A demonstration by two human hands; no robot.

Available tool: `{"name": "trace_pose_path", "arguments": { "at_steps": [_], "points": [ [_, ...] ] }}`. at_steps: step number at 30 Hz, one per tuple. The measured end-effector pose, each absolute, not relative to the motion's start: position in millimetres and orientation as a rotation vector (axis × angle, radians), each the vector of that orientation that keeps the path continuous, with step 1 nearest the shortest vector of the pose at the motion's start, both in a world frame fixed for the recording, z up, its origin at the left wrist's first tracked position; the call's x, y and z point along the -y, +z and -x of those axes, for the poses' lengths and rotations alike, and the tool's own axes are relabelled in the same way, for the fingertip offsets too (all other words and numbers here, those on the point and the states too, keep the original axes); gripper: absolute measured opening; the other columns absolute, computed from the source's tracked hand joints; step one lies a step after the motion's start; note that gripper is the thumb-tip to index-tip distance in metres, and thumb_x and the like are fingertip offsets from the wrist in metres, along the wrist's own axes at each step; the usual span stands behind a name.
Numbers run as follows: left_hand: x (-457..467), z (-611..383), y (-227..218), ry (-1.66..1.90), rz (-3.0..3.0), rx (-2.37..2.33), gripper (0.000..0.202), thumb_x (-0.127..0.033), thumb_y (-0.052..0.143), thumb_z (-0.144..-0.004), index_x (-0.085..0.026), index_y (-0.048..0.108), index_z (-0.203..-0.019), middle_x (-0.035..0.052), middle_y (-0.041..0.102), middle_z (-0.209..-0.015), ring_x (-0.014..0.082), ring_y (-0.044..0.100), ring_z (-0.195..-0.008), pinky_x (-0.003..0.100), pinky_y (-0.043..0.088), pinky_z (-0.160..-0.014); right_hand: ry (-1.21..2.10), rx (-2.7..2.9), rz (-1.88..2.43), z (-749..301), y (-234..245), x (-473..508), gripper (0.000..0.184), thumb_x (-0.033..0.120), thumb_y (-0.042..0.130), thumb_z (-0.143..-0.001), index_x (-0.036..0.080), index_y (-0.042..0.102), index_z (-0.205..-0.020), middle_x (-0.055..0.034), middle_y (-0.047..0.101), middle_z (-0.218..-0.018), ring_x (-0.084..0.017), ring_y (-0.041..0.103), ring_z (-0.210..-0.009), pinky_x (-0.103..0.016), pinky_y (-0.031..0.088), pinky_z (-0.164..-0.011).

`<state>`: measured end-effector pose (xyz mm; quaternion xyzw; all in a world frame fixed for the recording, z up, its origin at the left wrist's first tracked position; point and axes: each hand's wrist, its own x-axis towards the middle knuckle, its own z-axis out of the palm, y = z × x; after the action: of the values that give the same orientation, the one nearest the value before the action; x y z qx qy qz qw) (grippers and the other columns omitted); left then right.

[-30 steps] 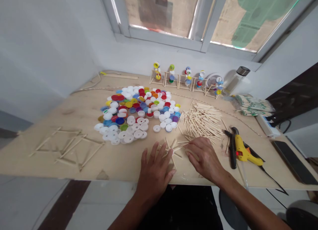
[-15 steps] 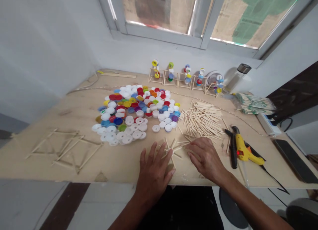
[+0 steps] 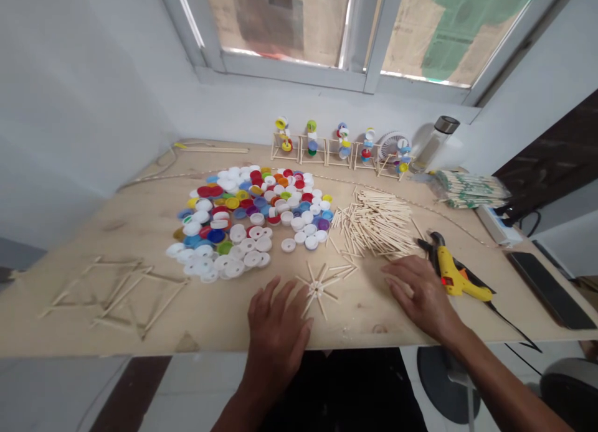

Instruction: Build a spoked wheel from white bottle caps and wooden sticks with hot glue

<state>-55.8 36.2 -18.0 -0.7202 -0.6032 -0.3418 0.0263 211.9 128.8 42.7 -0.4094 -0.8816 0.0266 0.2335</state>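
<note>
My left hand lies flat on the table with its fingers apart, at the left edge of a star of short wooden sticks. The sticks spread from a small whitish hub. A few loose sticks lie just beyond the star. To the right, my right hand hovers low with its thumb and fingers apart and nothing visible between them. It is beside a yellow glue gun and partly covers a black tool, whose kind I cannot make out.
Bottle caps in many colours cover the middle left, beside a pile of cut sticks. Stick frames lie at left. Cap-and-stick wheels, a bottle and packaged sticks stand behind. A phone lies right.
My right hand has moved right, from the loose sticks to the glue gun and black tool. My left hand has drawn back slightly off the star, uncovering its hub. The view has shifted a little.
</note>
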Motion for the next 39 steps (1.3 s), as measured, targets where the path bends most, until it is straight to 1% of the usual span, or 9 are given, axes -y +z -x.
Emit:
{"name": "trace_pose_path", "arguments": {
  "at_steps": [2,4,6,8,15,23,31,36,39],
  "points": [
    [-30.5,59.6,-17.7,-1.096,2.16,1.872,0.028,-0.018,0.054,-0.082,-0.018,0.06,-0.108,0.0121,0.065,-0.105,0.0304,0.049,-0.114,0.05,0.036,-0.098,0.023,2.36,1.196,-234.5,42.0,-130.4,0.016,0.025,0.052,-0.089,0.02,0.065,-0.097,-0.008,0.07,-0.091,-0.024,0.062,-0.088,-0.041,0.044,-0.08],
    [-24.6,61.9,-16.8,-1.086,2.131,1.9,0.018,-0.016,0.057,-0.08,-0.018,0.062,-0.097,0.0088,0.066,-0.09,0.0265,0.055,-0.098,0.047,0.04,-0.092,-0.026,2.289,1.291,-257.9,41.2,-131.5,0.018,0.03,0.053,-0.089,0.02,0.066,-0.095,-0.0085,0.07,-0.09,-0.025,0.064,-0.088,-0.041,0.046,-0.08],
    [-19.9,61.7,-15.8,-1.049,2.142,1.935,0.011,-0.016,0.057,-0.081,-0.019,0.062,-0.09,0.006,0.066,-0.083,0.0238,0.056,-0.088,0.043,0.041,-0.087,-0.035,2.259,1.374,-279.9,39.9,-131.1,0.02,0.034,0.052,-0.088,0.021,0.067,-0.093,-0.0087,0.071,-0.089,-0.025,0.065,-0.086,-0.04,0.047,-0.078],
    [-17.4,59.6,-15.3,-1.024,2.15,1.964,0.009,-0.016,0.056,-0.082,-0.02,0.062,-0.087,0.0047,0.067,-0.08,0.0228,0.056,-0.085,0.042,0.04,-0.084,-0.061,2.231,1.438,-298.4,38.0,-128.8,0.023,0.037,0.052,-0.088,0.021,0.067,-0.093,-0.0087,0.071,-0.088,-0.026,0.065,-0.085,-0.041,0.047,-0.077],
    [-19.7,53.7,-17.4,-1.002,2.162,2.017,0.012,-0.02,0.054,-0.084,-0.02,0.064,-0.091,0.0055,0.069,-0.084,0.0234,0.057,-0.085,0.042,0.038,-0.084,-0.183,2.144,1.526,-327.5,28.2,-112.3,0.03,0.043,0.048,-0.089,0.02,0.067,-0.091,-0.0098,0.071,-0.087,-0.026,0.065,-0.081,-0.04,0.049,-0.074],
    [-20.5,54.9,-18.4,-0.986,2.156,2.007,0.014,-0.02,0.055,-0.083,-0.021,0.065,-0.092,0.0056,0.071,-0.09,0.0232,0.058,-0.088,0.042,0.039,-0.084,-0.181,2.138,1.486,-330.0,22.5,-105.9,0.028,0.042,0.049,-0.089,0.02,0.066,-0.092,-0.0095,0.07,-0.087,-0.026,0.065,-0.081,-0.039,0.05,-0.073],
    [-22.0,54.2,-19.7,-0.98,2.143,2.012,0.012,-0.02,0.057,-0.082,-0.021,0.065,-0.091,0.0051,0.071,-0.09,0.0238,0.058,-0.09,0.043,0.038,-0.085,-0.185,2.145,1.485,-331.6,20.5,-105.7,0.027,0.041,0.051,-0.088,0.019,0.066,-0.092,-0.0095,0.07,-0.087,-0.026,0.066,-0.079,-0.039,0.05,-0.072],
    [-25.3,50.9,-20.6,-1.035,2.092,2.024,0.009,-0.02,0.057,-0.083,-0.021,0.065,-0.085,0.0043,0.071,-0.084,0.0231,0.058,-0.087,0.043,0.038,-0.085,-0.189,2.153,1.488,-331.8,20.1,-104.7,0.028,0.041,0.05,-0.089,0.019,0.066,-0.093,-0.0096,0.071,-0.086,-0.026,0.065,-0.079,-0.039,0.05,-0.07],
    [-26.5,50.5,-19.7,-1.025,2.09,2.037,0.009,-0.02,0.057,-0.083,-0.021,0.065,-0.086,0.0042,0.071,-0.084,0.0233,0.058,-0.087,0.042,0.038,-0.084,-0.158,2.137,1.502,-330.7,20.4,-104.3,0.025,0.04,0.051,-0.088,0.019,0.066,-0.091,-0.009,0.071,-0.086,-0.025,0.065,-0.08,-0.038,0.05,-0.071]
  ]
}}
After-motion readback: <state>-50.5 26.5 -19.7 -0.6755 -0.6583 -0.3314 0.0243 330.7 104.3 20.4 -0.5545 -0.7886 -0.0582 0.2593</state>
